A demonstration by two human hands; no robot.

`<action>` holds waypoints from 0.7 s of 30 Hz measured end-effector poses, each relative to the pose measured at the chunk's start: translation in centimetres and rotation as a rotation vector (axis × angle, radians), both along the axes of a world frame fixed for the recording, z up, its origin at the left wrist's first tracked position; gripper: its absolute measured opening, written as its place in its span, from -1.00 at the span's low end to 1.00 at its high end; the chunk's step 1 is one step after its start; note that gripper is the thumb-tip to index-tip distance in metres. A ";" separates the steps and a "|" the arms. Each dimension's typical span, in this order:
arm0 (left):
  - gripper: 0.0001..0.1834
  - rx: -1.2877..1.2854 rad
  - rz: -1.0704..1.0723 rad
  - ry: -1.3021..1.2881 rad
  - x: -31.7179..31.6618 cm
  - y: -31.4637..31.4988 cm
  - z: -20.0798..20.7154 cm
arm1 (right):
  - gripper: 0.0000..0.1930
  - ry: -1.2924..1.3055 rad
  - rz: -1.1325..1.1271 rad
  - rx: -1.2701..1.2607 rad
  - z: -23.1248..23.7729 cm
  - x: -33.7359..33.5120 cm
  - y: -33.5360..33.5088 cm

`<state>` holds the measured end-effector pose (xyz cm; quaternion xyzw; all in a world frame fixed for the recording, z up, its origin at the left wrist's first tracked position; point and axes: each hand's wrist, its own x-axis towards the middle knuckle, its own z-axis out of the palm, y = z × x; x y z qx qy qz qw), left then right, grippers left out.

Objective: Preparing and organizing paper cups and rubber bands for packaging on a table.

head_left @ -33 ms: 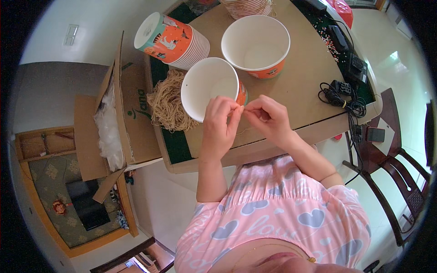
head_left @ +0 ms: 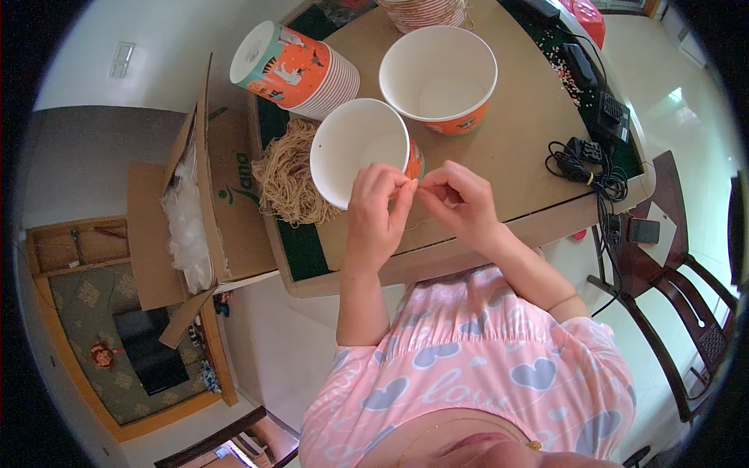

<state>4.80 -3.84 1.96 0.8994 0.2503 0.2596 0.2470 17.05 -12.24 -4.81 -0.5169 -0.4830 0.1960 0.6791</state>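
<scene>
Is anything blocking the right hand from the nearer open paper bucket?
Only the left hand comes close, its fingertips beside those of the right hand, near the nearer open paper bucket; nothing else visible stands between.

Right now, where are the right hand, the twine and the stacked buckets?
Right hand (head_left: 468, 199): head view, back of the hand.
Twine (head_left: 295, 178): head view, middle of the tangle.
Stacked buckets (head_left: 304, 69): head view, orange printed wall.

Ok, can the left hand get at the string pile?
Probably yes: the string pile lies left of the left hand, and the front tub leaves its near side free.
</scene>
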 end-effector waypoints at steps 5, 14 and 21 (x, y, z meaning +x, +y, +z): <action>-0.92 -0.053 0.175 -0.041 0.1 2.5 -0.5 | -0.86 0.064 -0.078 -0.092 -1.1 0.2 2.1; -0.85 -0.079 0.103 0.184 0.0 4.6 -0.5 | -0.89 0.019 -0.113 -0.149 -1.9 0.0 3.1; -0.84 -0.084 0.039 0.223 0.2 4.8 -0.6 | -0.88 -0.015 -0.135 -0.104 -1.9 0.0 3.4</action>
